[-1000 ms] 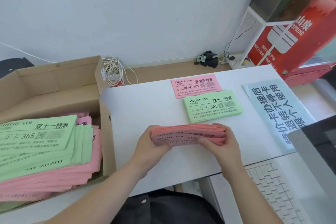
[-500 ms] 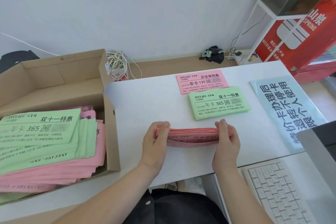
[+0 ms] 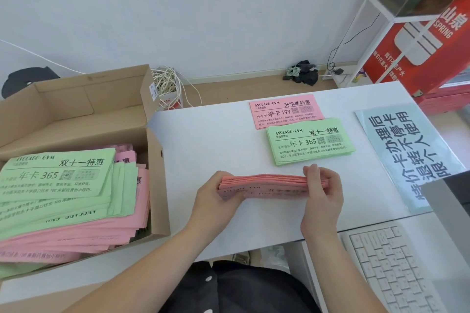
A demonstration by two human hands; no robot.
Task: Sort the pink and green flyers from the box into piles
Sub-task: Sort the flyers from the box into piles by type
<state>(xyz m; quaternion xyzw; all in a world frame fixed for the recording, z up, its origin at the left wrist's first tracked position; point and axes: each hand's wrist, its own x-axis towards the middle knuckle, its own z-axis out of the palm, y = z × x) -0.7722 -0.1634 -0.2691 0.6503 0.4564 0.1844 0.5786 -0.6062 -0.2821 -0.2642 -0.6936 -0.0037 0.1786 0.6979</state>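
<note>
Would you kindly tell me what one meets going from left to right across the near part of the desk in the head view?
cardboard box → left hand → pink flyer stack → right hand → blue notice

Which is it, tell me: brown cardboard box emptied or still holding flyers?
Still holding flyers: the open brown cardboard box shows green paper flyers heaped over pink paper flyers inside.

Matt paper flyers (image 3: 56, 180) are sitting in a dull cardboard box (image 3: 76, 109); the white desk (image 3: 216, 140) is looking smooth.
</note>
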